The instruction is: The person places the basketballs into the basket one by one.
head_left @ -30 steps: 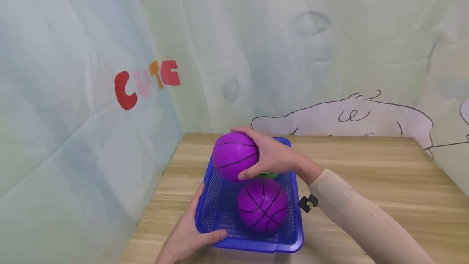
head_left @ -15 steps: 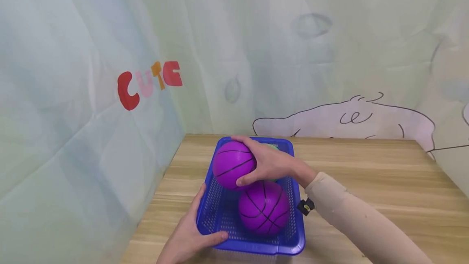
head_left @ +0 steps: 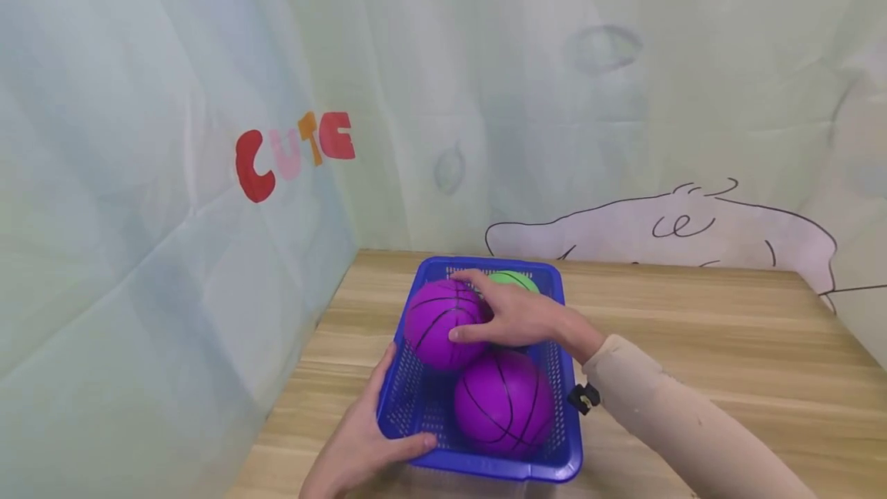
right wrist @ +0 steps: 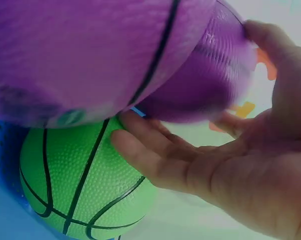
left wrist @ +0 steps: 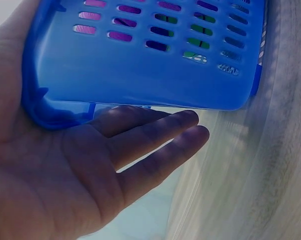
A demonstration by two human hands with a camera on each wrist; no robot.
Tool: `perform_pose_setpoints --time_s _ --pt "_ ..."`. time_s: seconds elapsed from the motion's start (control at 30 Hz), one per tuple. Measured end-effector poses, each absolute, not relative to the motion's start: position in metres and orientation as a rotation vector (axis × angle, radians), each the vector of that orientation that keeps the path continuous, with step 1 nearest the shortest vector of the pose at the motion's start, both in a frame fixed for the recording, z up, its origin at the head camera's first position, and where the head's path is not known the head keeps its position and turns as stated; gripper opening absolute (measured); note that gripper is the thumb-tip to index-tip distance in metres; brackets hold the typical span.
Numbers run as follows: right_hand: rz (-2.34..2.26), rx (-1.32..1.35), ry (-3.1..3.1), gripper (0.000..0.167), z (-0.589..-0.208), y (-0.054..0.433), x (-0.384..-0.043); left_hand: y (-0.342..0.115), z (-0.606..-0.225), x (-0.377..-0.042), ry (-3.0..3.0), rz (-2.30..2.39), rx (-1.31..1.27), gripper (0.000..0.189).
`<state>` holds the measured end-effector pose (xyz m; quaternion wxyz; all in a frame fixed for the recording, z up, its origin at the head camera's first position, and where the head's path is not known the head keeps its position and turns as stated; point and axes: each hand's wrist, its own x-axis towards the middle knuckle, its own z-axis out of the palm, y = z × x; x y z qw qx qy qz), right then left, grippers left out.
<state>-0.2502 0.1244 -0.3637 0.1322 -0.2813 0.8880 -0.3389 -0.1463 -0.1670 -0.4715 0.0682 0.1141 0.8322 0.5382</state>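
Note:
A blue plastic basket (head_left: 511,469) holds two purple toy basketballs and a green one. My left hand (head_left: 360,426) holds its near left corner, thumb over the rim; in the left wrist view, several fingers (left wrist: 155,145) of that hand extend beneath the perforated wall. My right hand (head_left: 520,313) touches the left purple ball (head_left: 436,326) with thumb and fingertips, its fingers loosely spread. The other purple ball (head_left: 504,406) sits in the near right part. Behind the right hand, the green ball (head_left: 514,280) is partly hidden; in the right wrist view, fingertips lie close to it.
The basket rests on a wood-grain table (head_left: 693,345), towards its left side. A printed cloth backdrop (head_left: 416,98) encloses the left and back, with coloured letters on its left face. A small black device (head_left: 584,398) is at the right sleeve's cuff.
The left purple ball has come down into the basket and turned. My right hand has lowered with it, its grip loosening and the green ball showing more. The left hand stays on the basket.

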Motion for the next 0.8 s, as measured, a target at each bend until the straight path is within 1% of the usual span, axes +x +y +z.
perform_pose_setpoints --time_s 0.13,0.37,0.57,0.7,0.8 --pt "-0.938 -0.839 2.577 0.082 -0.366 0.128 -0.25 -0.167 -0.471 -0.145 2.499 1.613 0.351 0.139" --pt "-0.815 -0.847 2.67 0.079 -0.365 0.131 -0.249 -0.166 -0.471 -0.145 2.478 1.633 0.336 0.137" --pt "-0.83 -0.87 2.702 0.079 -0.361 0.136 -0.242 -0.166 -0.471 -0.145 2.465 1.64 0.312 0.137" --pt "-0.894 -0.852 2.723 0.078 -0.357 0.151 -0.232 -0.166 -0.472 -0.144 2.442 1.661 0.307 0.137" --pt "-0.96 -0.821 2.762 0.076 -0.356 0.171 -0.222 -0.167 -0.472 -0.143 2.45 1.658 0.305 0.138"
